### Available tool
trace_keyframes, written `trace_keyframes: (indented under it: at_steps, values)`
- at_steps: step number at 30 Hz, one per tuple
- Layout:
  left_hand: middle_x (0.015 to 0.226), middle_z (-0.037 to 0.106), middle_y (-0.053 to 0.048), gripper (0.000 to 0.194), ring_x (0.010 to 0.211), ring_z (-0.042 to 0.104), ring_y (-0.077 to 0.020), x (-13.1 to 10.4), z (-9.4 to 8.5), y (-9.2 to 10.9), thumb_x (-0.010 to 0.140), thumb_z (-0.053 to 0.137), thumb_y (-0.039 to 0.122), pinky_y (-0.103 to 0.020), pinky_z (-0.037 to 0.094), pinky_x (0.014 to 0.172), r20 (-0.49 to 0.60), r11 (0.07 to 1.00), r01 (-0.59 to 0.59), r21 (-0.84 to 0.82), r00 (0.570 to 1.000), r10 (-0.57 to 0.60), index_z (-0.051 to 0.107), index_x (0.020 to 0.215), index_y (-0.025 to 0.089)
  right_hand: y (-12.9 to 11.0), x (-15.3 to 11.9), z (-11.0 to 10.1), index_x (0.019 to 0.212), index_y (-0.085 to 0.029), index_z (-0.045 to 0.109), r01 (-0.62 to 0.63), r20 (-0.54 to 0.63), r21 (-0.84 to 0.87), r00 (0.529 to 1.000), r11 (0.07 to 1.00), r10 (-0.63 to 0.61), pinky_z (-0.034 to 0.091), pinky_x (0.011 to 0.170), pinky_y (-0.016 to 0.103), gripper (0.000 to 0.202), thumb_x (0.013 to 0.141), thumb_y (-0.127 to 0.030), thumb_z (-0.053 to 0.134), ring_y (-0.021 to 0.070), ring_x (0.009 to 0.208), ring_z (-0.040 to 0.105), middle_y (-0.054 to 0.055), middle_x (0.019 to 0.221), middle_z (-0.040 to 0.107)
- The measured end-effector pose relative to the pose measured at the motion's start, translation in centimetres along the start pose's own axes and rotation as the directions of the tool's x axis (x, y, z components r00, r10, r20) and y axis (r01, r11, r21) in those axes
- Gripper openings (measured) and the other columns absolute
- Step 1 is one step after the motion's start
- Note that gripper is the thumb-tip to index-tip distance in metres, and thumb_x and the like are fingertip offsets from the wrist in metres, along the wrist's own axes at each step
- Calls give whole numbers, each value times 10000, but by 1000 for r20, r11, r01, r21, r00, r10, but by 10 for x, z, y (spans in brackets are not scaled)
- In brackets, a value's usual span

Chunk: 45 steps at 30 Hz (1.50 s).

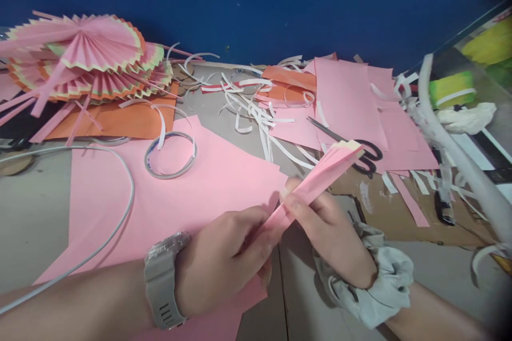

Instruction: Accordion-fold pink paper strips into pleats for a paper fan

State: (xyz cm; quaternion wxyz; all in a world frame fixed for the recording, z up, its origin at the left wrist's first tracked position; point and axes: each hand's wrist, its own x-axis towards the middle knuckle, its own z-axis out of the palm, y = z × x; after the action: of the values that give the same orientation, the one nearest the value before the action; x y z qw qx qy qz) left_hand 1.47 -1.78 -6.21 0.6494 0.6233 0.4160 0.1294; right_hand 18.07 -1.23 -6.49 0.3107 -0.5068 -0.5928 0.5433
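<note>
A narrow bundle of folded pink paper [316, 181], with a pale yellow layer showing at its upper end, is held between my hands and slants up to the right. My left hand [230, 256] is closed around its lower part, thumb on top. Higher up, my right hand [320, 226] pinches the bundle near its middle, thumb across the front. Beneath them lies a large pink paper sheet [224, 176]. A pair of scissors [340, 138] with black handles rests just behind the bundle's upper end.
Pleated paper fans [100, 45] are piled at the far left on orange paper [148, 117]. A tape roll [150, 162] lies on the pink sheet, near a white cable [130, 192]. White paper strips [256, 112] and stacked pink sheets [348, 96] sit behind. Cardboard [384, 210] carries a cutter [444, 208].
</note>
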Motion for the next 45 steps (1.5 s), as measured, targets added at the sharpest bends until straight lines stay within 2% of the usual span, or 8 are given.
trace_keyframes:
  at_steps: [4,8,17,21,26,31,35,45]
  values:
    - [621,599,10,427,591,566,-91,0,1,-1,930,238,442,-193,437,611,22,1000,-10,-13,1000,11,468,686,179,0,1,-1,639,-199,406,-4,153,-14,988,1000,7,320,568,243,282,894,-317,426,115,609,368,-36,638,366]
    - [621,597,12,429,576,552,-86,-1,0,-2,937,212,430,-185,430,601,41,999,-24,30,999,23,454,683,183,0,1,-1,633,-196,393,-20,121,-63,992,998,27,299,550,246,315,920,-323,364,109,596,340,-39,632,332]
    - [595,580,15,409,535,522,-100,0,-1,-6,948,190,381,-213,414,578,46,989,-56,137,998,50,425,672,193,1,-1,3,611,-197,359,-43,76,-85,996,995,50,273,520,254,354,916,-376,358,103,566,321,-46,601,306]
    - [580,563,19,422,538,518,-95,1,0,-4,945,193,393,-210,420,589,47,995,-42,86,998,38,423,656,189,1,0,3,622,-198,359,-46,64,-68,997,997,50,282,518,246,338,920,-356,358,100,566,322,-48,608,308]
    - [585,570,16,423,549,530,-87,1,-1,-2,939,216,418,-194,423,577,56,999,-46,-11,997,47,438,668,181,1,1,1,635,-197,369,12,152,-31,988,999,-7,317,567,230,295,905,-305,418,94,592,348,-53,625,331]
    - [649,631,10,377,593,584,-96,1,0,-2,931,253,432,-196,439,589,48,1000,-27,-6,998,27,460,734,186,0,-1,0,643,-194,406,5,105,-64,994,998,1,330,583,231,303,924,-301,373,94,607,384,-47,641,372]
    - [643,645,8,381,591,593,-101,-1,0,-2,924,284,434,-195,443,583,22,999,2,42,1000,-3,464,700,184,1,-2,0,658,-196,410,1,85,-72,996,997,5,330,581,236,295,923,-320,371,99,607,380,-47,638,371]
    - [630,639,0,423,581,586,-96,1,-1,-4,941,204,410,-186,449,594,47,999,-32,13,998,31,454,687,183,-2,-1,0,632,-201,348,-6,57,-83,998,997,11,310,543,239,323,921,-346,354,104,577,342,-45,615,314]
